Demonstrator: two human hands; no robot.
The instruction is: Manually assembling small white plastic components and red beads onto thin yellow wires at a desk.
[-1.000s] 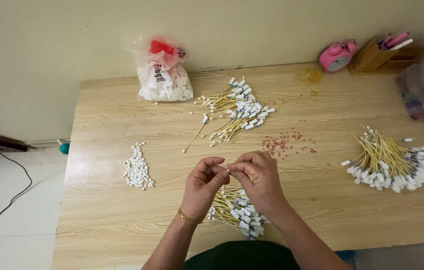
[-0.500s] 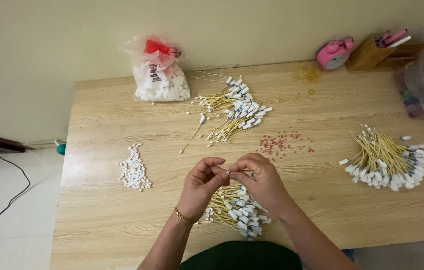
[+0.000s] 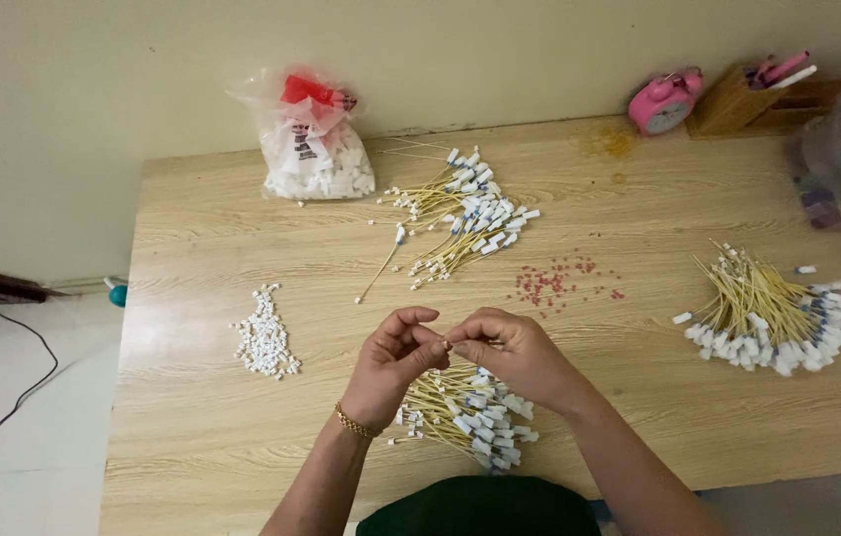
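My left hand (image 3: 392,363) and my right hand (image 3: 510,352) meet fingertip to fingertip above the wooden table (image 3: 192,437). Between them they pinch one small piece, too small to make out clearly. Right beneath my hands lies a heap of yellow wires with white plug ends (image 3: 465,415). A small pile of loose white plastic caps (image 3: 263,334) sits to the left of my left hand. A scatter of tiny red bits (image 3: 559,281) lies beyond my right hand.
A second heap of yellow wires (image 3: 465,216) lies at the table's far middle, a third (image 3: 773,313) at the right. A plastic bag of white parts (image 3: 313,139) stands at the back left. A pink alarm clock (image 3: 665,100) and a wooden holder (image 3: 753,99) are at the back right.
My hands have stayed together at the same spot, with only small finger movements. The view has shifted slightly.
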